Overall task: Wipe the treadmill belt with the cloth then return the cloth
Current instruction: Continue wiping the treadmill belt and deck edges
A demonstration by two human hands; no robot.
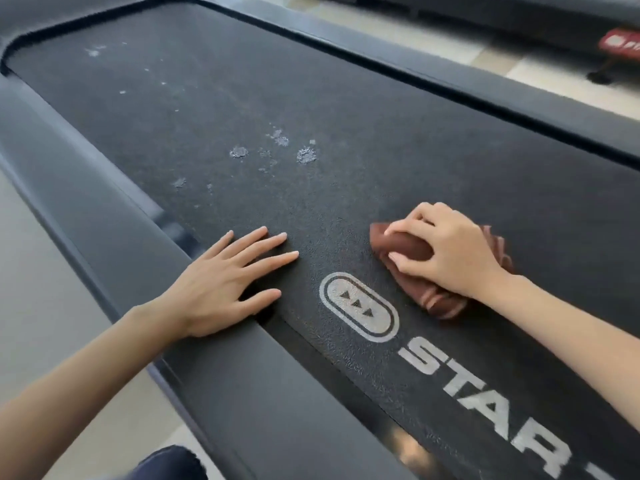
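Treadmill belt (pixel 311 116) is filling most of the view and running out past the right and bottom edges, so its near end is being cut off; its far end is meeting the frame at the upper left. The left side rail (pixel 86 202) is bordering it along one long edge and the far rail (pixel 450 81) along the other. Another machine (pixel 519 15) is showing only partly at the top right, too blurred to make out. The left hand (pixel 225 282) is lying flat with straight, spread fingers on the belt's left edge, its heel resting on the side rail, holding nothing. The right hand (pixel 446 251) is curling its fingers round the cloth (pixel 408 245) and pressing it onto the belt near mid-width, just beyond the oval logo (pixel 358 306); the hand is hiding much of the cloth, with brown folds showing only at the fingertips and under the wrist. The white lettering (pixel 467 386) is reading STAR before running out of frame. Pale spots (pixel 306 155) are dotting the wide bare stretch of belt lying beyond both hands toward the far end.
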